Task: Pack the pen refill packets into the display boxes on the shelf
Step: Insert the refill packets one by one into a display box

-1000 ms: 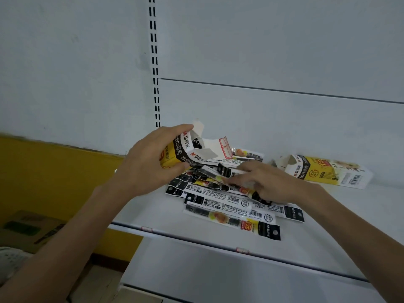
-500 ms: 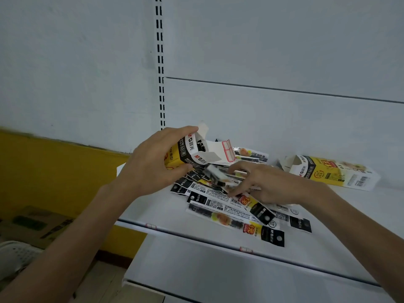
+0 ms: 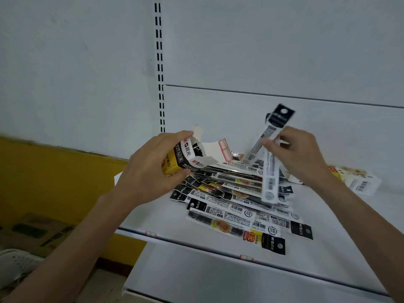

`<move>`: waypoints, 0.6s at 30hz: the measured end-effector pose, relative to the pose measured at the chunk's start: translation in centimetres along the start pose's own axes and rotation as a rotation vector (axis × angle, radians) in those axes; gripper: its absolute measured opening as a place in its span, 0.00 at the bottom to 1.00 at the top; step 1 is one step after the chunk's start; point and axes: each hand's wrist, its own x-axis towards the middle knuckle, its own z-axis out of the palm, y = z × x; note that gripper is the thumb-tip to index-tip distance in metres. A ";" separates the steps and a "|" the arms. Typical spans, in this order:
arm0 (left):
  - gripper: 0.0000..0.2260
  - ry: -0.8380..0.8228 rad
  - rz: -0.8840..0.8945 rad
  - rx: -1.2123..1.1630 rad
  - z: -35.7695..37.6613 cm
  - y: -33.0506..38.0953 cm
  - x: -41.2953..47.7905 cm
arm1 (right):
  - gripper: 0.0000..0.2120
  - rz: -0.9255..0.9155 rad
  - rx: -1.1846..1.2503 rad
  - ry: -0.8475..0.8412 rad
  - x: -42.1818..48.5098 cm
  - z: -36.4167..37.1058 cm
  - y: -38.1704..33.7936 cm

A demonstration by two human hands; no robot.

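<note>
Left hand (image 3: 150,171) grips display box (image 3: 185,158) mouth-open; right hand (image 3: 299,154) pinches packets (image 3: 270,171) above the pile (image 3: 236,208), ready to load.

packets (image 3: 236,217): glossy plastic | display box (image 3: 181,158): printed card | shelf (image 3: 196,270): smooth matt white metal

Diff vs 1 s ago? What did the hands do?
The right hand, earlier down on the pile, pinched a couple of refill packets and raised them above it. Unchanged: left hand holding the open display box; pile and second box lying on the shelf.
</note>
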 end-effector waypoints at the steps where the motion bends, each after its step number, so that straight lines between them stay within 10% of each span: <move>1: 0.30 0.009 -0.004 0.000 -0.1 0.0 0.0 | 0.08 0.045 0.048 0.044 0.3 -0.4 -0.2; 11: 0.30 -0.008 -0.025 -0.021 -0.4 0.6 0.2 | 0.10 0.051 0.895 0.466 2.6 -2.0 -6.3; 18: 0.37 -0.026 -0.112 -0.142 -1.0 1.4 0.4 | 0.06 0.138 1.070 0.409 1.7 2.0 -7.2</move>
